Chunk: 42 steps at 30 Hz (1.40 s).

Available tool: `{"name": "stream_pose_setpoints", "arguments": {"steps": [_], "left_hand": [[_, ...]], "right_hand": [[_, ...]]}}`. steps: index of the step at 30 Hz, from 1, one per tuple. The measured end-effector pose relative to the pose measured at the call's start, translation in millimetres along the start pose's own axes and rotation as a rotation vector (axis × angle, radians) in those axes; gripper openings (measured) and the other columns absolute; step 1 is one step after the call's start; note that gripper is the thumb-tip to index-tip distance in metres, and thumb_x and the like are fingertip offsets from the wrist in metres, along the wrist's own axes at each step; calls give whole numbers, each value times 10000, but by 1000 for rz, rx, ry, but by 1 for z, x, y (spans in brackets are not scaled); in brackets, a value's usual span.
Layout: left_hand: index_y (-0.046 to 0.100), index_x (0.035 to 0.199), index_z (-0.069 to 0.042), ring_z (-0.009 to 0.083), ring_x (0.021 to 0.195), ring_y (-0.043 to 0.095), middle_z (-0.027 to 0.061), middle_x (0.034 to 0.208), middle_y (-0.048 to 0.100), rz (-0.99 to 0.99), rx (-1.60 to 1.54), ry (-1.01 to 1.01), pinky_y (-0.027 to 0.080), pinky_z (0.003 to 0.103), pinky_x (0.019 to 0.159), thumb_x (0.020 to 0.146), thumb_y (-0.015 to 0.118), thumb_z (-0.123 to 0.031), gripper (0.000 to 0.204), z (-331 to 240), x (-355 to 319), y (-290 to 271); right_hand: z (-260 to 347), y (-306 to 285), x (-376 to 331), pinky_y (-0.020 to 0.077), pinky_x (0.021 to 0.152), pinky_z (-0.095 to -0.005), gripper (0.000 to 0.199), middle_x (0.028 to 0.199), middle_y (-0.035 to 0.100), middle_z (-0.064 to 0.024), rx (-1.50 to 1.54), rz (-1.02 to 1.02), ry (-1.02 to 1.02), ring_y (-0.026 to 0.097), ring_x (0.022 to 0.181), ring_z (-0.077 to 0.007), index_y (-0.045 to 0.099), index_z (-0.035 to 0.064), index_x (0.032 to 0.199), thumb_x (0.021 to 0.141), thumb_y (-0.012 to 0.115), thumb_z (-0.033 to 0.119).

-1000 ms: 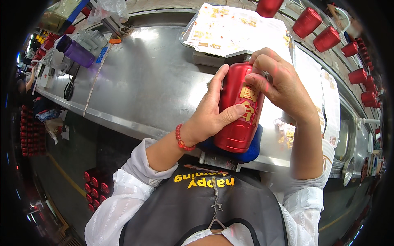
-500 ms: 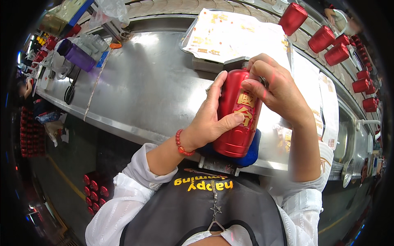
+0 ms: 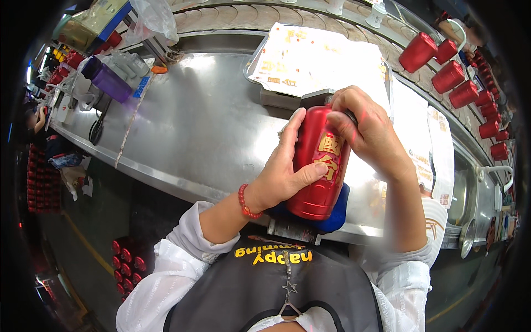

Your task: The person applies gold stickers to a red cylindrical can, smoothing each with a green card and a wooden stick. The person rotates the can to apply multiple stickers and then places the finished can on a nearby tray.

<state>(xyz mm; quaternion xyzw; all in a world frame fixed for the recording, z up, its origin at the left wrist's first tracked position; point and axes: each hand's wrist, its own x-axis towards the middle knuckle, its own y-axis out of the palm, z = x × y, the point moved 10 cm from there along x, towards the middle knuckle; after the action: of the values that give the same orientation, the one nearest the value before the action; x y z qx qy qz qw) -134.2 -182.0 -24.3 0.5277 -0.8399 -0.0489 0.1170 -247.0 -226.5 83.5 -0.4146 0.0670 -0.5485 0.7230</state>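
A glossy red bottle (image 3: 314, 191) with raised gold characters leans in front of me at the bench edge. Its base rests by a blue cloth pad (image 3: 338, 209). My left hand (image 3: 285, 166) wraps its left side, thumb across the front below the gold lettering. At the bottle's upper right shoulder, my right hand (image 3: 368, 124) is closed, with fingers bent round the neck and thumb against the front. Whether anything small sits between those fingers is hidden. Just behind the bottle's top stands a dark metal block (image 3: 318, 98).
Printed white sheets (image 3: 315, 55) lie on a tray beyond the bottle. Red bottles (image 3: 418, 52) stand on a conveyor (image 3: 221, 16) at the back and right. A purple flask (image 3: 108, 80) and plastic bag (image 3: 152, 22) are left. A sink (image 3: 467, 193) is at right.
The red bottles on the conveyor have moved rightward, and white bottles have come into view. My right thumb and fingers have shifted slightly at the bottle's shoulder; the left hand keeps its hold.
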Motion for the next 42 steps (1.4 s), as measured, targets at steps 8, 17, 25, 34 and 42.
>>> {"name": "stream_pose_setpoints", "arguments": {"steps": [8, 17, 25, 34, 42], "left_hand": [[134, 1578, 8, 224, 1355, 451, 177, 1506, 385, -40, -57, 3, 385, 366, 1125, 999, 653, -327, 846, -2, 17, -7], [223, 1528, 82, 301, 1375, 421, 261, 1477, 372, -67, 40, 41, 340, 385, 1148, 981, 659, -399, 849, 3, 22, -9], [209, 1537, 79, 300, 1359, 444, 251, 1472, 398, -60, -69, 8, 353, 368, 1139, 984, 651, -424, 869, -2, 21, -7], [123, 1563, 75, 300, 1398, 395, 259, 1497, 354, -32, -24, 13, 313, 380, 1166, 927, 725, -447, 1019, 0, 21, -8], [58, 1575, 67, 306, 1438, 328, 254, 1540, 281, 40, 54, 47, 271, 396, 1191, 896, 761, -445, 1104, 0, 14, -4]], "right_hand": [[-32, -19, -52, 507, 902, -379, 410, 1135, 646, -225, 37, -238, 195, 645, 1030, -326, 560, -67, 1299, 1033, 578, 244], [-31, 13, -76, 431, 1078, -400, 668, 1377, 556, -296, 25, -121, 261, 564, 1279, -374, 442, -106, 1435, 1011, 615, 380], [-45, 17, -82, 437, 1063, -350, 710, 1427, 556, -228, 158, -89, 319, 564, 1284, -269, 370, 1, 1540, 1032, 551, 463], [-38, 19, -84, 402, 1102, -382, 795, 1399, 534, -319, 198, -87, 298, 533, 1328, -350, 333, -83, 1519, 1000, 615, 449], [-40, 27, -90, 424, 1087, -386, 964, 1385, 541, -320, 264, -28, 333, 545, 1313, -342, 209, -84, 1559, 944, 688, 483]]}}
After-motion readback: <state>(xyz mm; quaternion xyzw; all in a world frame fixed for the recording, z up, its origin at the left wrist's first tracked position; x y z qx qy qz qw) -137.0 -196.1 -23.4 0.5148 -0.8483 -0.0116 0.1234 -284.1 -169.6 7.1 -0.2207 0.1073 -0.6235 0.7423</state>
